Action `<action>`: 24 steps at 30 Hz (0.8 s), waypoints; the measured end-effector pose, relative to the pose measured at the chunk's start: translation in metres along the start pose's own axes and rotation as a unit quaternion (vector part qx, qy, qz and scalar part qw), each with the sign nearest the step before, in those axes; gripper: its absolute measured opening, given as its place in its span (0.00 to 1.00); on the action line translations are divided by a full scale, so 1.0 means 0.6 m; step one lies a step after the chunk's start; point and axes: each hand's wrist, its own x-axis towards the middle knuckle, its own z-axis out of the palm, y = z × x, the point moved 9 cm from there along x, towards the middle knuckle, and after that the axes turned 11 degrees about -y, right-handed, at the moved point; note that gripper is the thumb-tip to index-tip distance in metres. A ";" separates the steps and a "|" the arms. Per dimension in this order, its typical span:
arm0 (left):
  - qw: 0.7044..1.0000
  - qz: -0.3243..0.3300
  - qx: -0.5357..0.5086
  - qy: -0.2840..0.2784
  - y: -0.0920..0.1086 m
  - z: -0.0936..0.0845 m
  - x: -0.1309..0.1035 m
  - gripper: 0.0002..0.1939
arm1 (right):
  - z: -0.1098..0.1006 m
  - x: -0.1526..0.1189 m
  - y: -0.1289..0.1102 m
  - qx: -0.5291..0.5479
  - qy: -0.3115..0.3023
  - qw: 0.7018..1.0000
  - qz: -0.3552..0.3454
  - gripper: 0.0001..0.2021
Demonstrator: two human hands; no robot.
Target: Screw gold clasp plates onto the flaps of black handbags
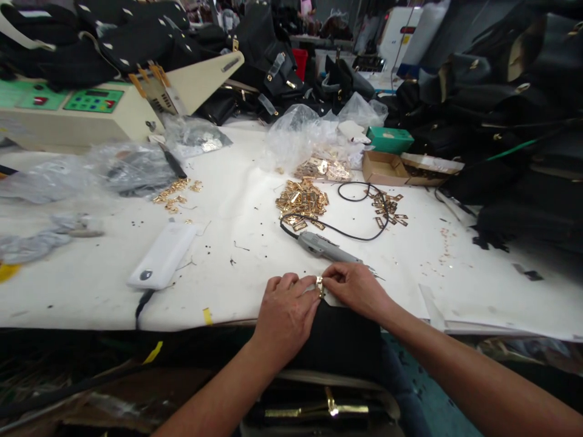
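Note:
A small gold metal fitting (319,283) sits at the end of a black bag piece (344,337) by the table's front edge. My left hand (288,306) grips it from the left, its fingers bent over the fitting and the thumb low at the black edge. From the right, my right hand (357,288) pinches at the fitting with thumb and forefinger; anything smaller between those fingertips is hidden. Just behind the hands lies a grey electric screwdriver (328,247), its bit pointing right and its black cord looped behind it.
Gold fittings (301,203) lie heaped behind the screwdriver, with more frames (389,207) to the right. A white power bank (164,255) rests at left. Farther back are a beige machine (82,115), plastic bags (296,136), a cardboard box (385,169) and piled black bags (510,121).

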 end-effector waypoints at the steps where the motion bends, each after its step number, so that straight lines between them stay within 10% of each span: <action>1: 1.000 0.002 0.002 -0.002 0.000 0.001 0.001 0.13 | 0.000 0.001 0.001 0.001 -0.001 1.000 0.000 0.07; 24: 0.980 0.063 0.186 0.018 0.041 -0.009 0.008 0.15 | -0.025 -0.011 -0.023 -0.033 0.037 0.998 -0.047 0.07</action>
